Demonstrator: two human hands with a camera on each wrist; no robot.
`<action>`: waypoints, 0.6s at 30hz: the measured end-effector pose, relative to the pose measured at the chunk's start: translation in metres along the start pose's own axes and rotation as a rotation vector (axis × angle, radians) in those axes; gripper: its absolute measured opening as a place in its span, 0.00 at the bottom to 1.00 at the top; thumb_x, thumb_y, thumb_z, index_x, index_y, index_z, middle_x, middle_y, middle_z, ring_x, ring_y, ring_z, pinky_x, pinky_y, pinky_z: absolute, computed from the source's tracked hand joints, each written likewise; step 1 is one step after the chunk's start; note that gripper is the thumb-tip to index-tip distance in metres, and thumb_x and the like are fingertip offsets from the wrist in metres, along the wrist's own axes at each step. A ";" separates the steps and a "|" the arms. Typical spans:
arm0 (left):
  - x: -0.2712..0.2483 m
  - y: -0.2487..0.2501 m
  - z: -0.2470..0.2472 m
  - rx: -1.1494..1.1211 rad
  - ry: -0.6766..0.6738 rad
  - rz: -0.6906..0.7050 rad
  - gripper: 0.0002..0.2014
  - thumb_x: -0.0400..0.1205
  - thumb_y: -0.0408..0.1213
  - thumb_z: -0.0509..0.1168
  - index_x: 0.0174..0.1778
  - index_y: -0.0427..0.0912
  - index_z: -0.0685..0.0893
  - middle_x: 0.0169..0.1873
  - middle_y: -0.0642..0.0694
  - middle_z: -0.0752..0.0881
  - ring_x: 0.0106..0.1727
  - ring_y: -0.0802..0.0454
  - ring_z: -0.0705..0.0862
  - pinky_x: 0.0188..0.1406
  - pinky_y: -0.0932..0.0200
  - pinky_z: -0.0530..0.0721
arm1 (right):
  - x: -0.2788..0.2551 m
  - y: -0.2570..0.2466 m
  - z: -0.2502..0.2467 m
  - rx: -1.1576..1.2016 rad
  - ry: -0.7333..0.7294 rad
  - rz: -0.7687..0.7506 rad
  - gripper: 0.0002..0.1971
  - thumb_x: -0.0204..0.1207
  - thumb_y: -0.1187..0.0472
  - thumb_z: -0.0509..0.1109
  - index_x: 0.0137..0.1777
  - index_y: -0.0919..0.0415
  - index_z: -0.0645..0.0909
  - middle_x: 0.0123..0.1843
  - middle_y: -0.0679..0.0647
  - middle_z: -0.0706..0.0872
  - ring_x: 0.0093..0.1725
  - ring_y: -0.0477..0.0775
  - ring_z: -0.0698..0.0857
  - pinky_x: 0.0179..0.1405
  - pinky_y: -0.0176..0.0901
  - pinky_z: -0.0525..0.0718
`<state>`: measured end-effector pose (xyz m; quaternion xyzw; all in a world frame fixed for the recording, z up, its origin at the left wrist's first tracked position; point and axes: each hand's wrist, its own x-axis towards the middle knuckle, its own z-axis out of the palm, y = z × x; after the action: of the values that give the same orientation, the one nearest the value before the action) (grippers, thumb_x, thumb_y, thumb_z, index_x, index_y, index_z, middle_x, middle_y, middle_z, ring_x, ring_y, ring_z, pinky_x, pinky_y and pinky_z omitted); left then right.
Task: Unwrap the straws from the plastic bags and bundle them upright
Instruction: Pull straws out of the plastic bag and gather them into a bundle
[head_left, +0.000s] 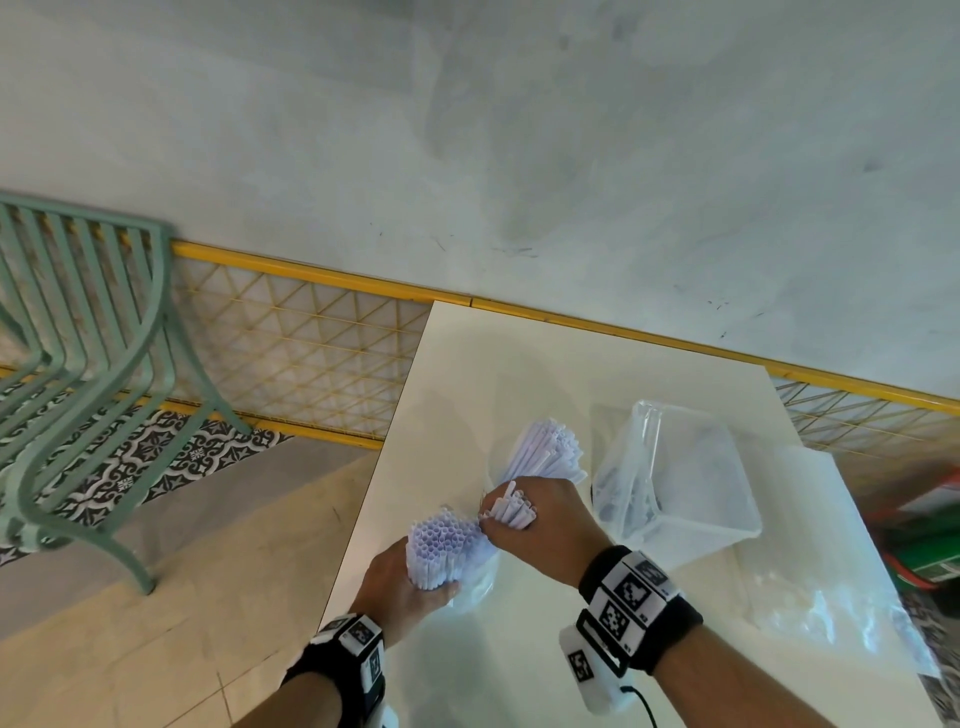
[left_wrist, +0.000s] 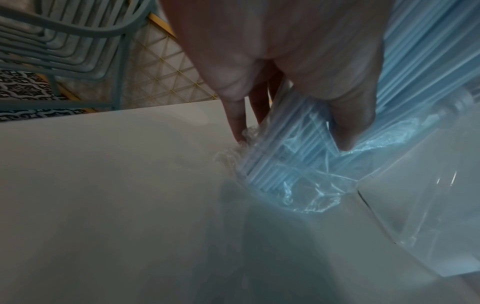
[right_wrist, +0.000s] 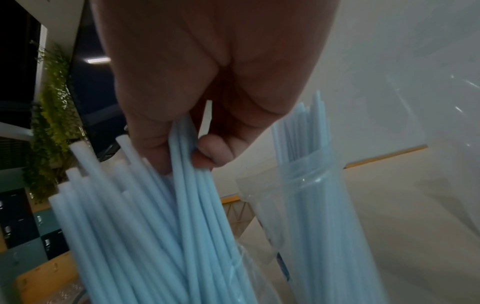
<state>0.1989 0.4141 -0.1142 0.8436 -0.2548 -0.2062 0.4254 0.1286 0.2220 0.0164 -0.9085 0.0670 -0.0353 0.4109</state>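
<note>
Right hand (right_wrist: 207, 82), seen from the wrist, its thumb and fingers (right_wrist: 213, 150) curled round a small clutch of pale blue straws (right_wrist: 192, 185) drawn from a larger upright bundle (right_wrist: 116, 236) at lower left. To the right, a clear round container (right_wrist: 311, 216) holds more straws standing on end, their tips rising above its rim. Green foliage (right_wrist: 49, 123) shows at far left.

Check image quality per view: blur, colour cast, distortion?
Head: bright and sharp, wide-angle bend in the yellow rail. Left wrist: dim, bluish, soft on the left hand and crinkled clear plastic bag. Right wrist: dim, motion blur on the pale blue straws under the right hand.
</note>
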 end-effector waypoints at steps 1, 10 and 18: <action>0.000 0.000 0.000 -0.003 -0.001 -0.003 0.28 0.65 0.57 0.74 0.61 0.56 0.81 0.49 0.72 0.79 0.50 0.68 0.80 0.46 0.85 0.70 | 0.000 -0.001 -0.002 0.008 -0.007 -0.011 0.23 0.72 0.64 0.73 0.24 0.40 0.70 0.23 0.37 0.77 0.26 0.40 0.76 0.32 0.23 0.68; 0.000 0.001 0.000 0.001 0.009 -0.037 0.25 0.67 0.50 0.78 0.60 0.54 0.82 0.48 0.65 0.82 0.49 0.65 0.81 0.45 0.82 0.71 | 0.004 -0.016 -0.025 0.033 0.044 -0.033 0.06 0.71 0.67 0.75 0.35 0.58 0.84 0.28 0.48 0.83 0.28 0.42 0.80 0.33 0.26 0.75; -0.001 0.000 0.001 -0.061 0.031 -0.074 0.22 0.66 0.48 0.80 0.54 0.56 0.83 0.44 0.66 0.85 0.46 0.70 0.83 0.42 0.83 0.74 | 0.016 -0.038 -0.081 0.067 0.118 0.014 0.04 0.69 0.64 0.80 0.43 0.56 0.91 0.38 0.46 0.92 0.37 0.39 0.90 0.37 0.28 0.84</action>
<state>0.1978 0.4142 -0.1147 0.8423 -0.2102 -0.2163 0.4467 0.1385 0.1843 0.0985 -0.8900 0.0961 -0.0882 0.4368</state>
